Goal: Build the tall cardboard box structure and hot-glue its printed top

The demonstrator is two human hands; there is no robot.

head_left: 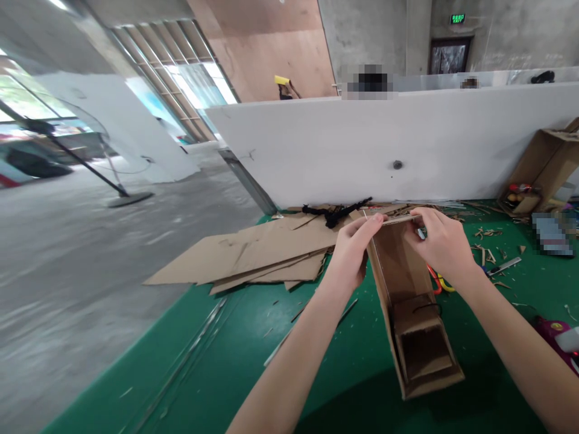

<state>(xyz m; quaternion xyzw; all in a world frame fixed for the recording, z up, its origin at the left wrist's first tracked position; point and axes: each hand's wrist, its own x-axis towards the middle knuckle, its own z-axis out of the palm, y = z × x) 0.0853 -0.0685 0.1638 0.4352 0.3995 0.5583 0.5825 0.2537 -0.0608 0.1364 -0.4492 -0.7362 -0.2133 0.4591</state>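
Note:
A long, narrow cardboard box stands tilted on the green table in front of me, with a square compartment at its near end. My left hand is closed on the left side of its far edge, thumb on top. At the right part of the same edge, my right hand is closed with bent fingers. Something small and shiny shows by the right fingers, too small to name. A thin dark loop of wire or cord crosses the box above the compartment.
Flat cardboard sheets lie to the left, a black cloth-like thing behind. To the right are a utility knife, red and yellow handles, cardboard scraps and another cardboard box. A white partition borders the green table.

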